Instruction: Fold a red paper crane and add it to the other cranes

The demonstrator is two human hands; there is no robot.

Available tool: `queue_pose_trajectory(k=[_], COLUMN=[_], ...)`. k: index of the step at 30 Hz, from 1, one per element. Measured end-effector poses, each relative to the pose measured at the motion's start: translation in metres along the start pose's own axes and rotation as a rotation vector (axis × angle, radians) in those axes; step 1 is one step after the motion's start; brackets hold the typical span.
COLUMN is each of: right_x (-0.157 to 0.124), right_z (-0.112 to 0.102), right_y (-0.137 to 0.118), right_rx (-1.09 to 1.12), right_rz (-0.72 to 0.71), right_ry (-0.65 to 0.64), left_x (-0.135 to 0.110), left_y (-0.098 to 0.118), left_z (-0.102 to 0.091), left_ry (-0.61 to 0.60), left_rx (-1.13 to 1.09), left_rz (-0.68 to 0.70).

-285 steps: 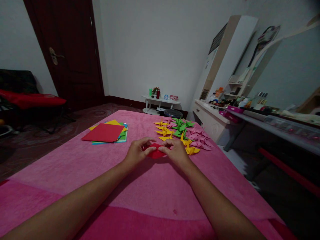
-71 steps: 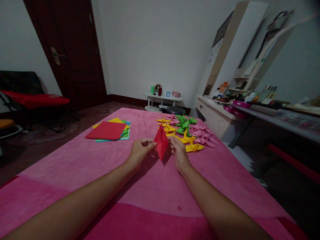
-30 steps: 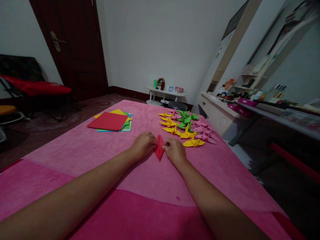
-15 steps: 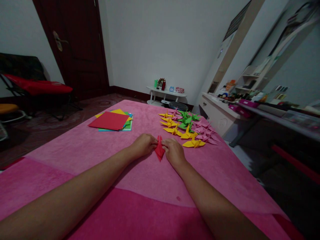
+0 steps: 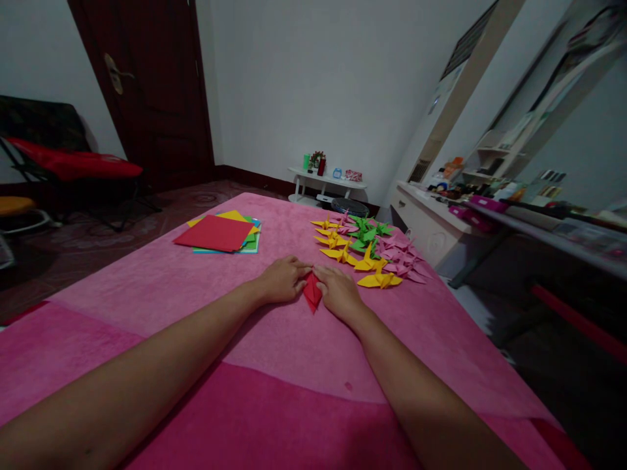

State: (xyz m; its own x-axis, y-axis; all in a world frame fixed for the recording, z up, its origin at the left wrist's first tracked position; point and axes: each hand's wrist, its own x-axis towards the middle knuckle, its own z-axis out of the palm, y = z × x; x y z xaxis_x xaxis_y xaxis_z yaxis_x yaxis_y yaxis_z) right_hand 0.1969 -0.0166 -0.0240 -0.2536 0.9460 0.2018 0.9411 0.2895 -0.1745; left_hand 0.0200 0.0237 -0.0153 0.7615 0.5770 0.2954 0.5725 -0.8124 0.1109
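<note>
Red folded paper (image 5: 312, 292), narrow diamond shape, lies flat on the pink-covered surface (image 5: 196, 307), near its middle, near tip pointing toward the person. It sits between both hands. Left hand (image 5: 283, 279) palm down just left of it, fingers stretched onto its upper left edge. Right hand (image 5: 337, 291) palm down just right of it, fingers on its upper right edge. Fingertips of the two hands nearly meet over the far tip. Grip on both sides: pressing flat on the paper, not closed around it, nothing lifted. Only the lower half of the paper shows between the hands. Just right of the right hand, a yellow crane (image 5: 379, 281); beyond it more yellow cranes (image 5: 333, 240), green cranes (image 5: 365, 232) and pink cranes (image 5: 401, 260), packed close together. Far left, well apart from the hands, a stack of coloured sheets (image 5: 218, 233), red sheet on top. Background: dark door (image 5: 147, 85), small white table (image 5: 327, 183).
</note>
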Motion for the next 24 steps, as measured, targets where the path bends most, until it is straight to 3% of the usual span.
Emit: queue_pose_trajectory(k=[13,24], right_x=[-0.007,-0.01], right_z=[-0.005,-0.007], right_y=[-0.006,-0.012], right_rx=[0.033,0.074], right_rz=[0.007,-0.009], right_ry=[-0.172,-0.131], left_x=[-0.002,-0.005], left_y=[-0.01,-0.009], left_z=[0.003,-0.002], left_ry=[-0.082,-0.045], left_rx=[-0.051,-0.202], left_rz=[-0.008,-0.022])
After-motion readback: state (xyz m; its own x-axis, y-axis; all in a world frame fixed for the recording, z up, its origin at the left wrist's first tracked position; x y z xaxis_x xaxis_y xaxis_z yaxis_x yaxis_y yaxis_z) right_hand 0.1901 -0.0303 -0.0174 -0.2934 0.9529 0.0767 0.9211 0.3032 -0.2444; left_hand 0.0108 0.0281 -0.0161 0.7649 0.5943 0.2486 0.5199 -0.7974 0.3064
